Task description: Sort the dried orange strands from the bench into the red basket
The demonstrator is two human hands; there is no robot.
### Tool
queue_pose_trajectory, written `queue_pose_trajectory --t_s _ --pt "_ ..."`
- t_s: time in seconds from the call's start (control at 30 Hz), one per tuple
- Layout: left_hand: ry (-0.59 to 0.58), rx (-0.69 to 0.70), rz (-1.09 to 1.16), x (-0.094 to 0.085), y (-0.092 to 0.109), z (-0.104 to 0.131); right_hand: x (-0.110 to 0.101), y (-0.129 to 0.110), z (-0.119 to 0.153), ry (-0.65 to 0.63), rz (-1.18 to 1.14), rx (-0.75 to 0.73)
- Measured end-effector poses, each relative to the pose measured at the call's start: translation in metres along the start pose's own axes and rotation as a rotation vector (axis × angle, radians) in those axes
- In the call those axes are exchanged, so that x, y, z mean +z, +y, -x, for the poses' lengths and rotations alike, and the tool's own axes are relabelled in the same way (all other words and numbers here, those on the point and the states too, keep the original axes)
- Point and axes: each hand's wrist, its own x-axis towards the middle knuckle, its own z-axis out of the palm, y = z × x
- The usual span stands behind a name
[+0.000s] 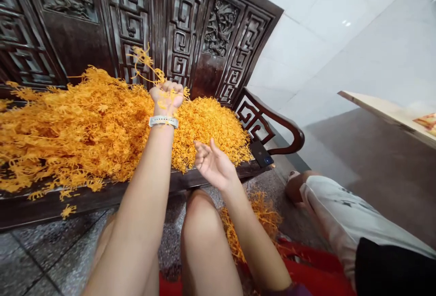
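- Our left hand (pixel 166 96) is up over the bench, fist closed around a small clump of orange strands (pixel 150 66), and loose ends trail up and out of the fingers.
- There's a pale wristband (pixel 163 121) snug on that left wrist.
- Our right hand (pixel 213 164) hangs just in front of the bench edge, palm up, fingers spread and relaxed, holding nothing.
- Right behind both hands sits the big orange heap (pixel 85 127), spread along the seat of the dark carved wooden bench (pixel 204 27); the held clump rises just above it.
- A dark phone (pixel 261 154) lies on the bench seat by the armrest, just beside the heap's right edge.
- Down low, a second orange pile (pixel 262 214) sits on the floor by our right forearm, with red cloth (pixel 306 264) beneath it.
- Over on the right, another person's leg (pixel 340 214) in pale fabric stretches across the floor.
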Motion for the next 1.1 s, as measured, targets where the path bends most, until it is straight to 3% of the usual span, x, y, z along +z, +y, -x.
queue_pose_trajectory --t_s 0.1,0.17,0.27,0.33,0.4,0.5,0.63,0.8,0.87,0.9,0.97,1.0,1.03,1.1 --pt "-0.072 0.026 0.117 0.007 -0.017 0.009 -0.001 0.008 -0.022 0.110 -0.050 0.040" --pt "-0.080 -0.011 0.130 0.009 -0.028 0.013 0.004 0.013 -0.026 0.119 0.117 -0.139" --pt "-0.081 -0.092 0.121 0.012 -0.044 0.017 0.013 0.006 -0.027 0.102 0.600 -0.549" --pt "-0.058 -0.189 0.095 0.015 -0.057 0.022 0.016 -0.006 -0.027 0.069 0.891 -0.744" --pt "-0.028 -0.268 0.077 0.019 -0.068 0.027 0.015 -0.017 -0.026 0.043 1.076 -0.852" --pt "-0.013 -0.276 0.087 0.024 -0.077 0.033 0.008 -0.027 -0.019 0.054 1.224 -0.925" --pt "-0.004 -0.235 0.105 0.026 -0.077 0.036 -0.005 -0.028 -0.002 0.065 1.292 -0.874" --pt "0.057 -0.143 0.053 0.029 -0.066 0.035 -0.002 -0.025 0.035 -0.085 1.280 -0.665" --pt "0.069 -0.143 0.037 0.029 -0.056 0.032 0.008 -0.018 0.056 -0.335 1.365 -0.617" --pt "0.084 -0.141 0.030 0.029 -0.050 0.031 0.012 -0.013 0.066 -0.535 1.399 -0.559" --pt "0.107 -0.110 -0.005 0.029 -0.035 0.027 0.019 -0.003 0.081 -0.903 1.328 -0.384" --pt "0.109 -0.076 -0.041 0.029 -0.028 0.025 0.020 0.000 0.084 -0.971 1.230 -0.300" --pt "0.104 -0.031 -0.084 0.029 -0.022 0.023 0.019 0.001 0.084 -0.928 1.094 -0.251" --pt "0.091 0.071 -0.167 0.032 -0.014 0.022 0.011 -0.002 0.071 -0.564 0.740 -0.261"
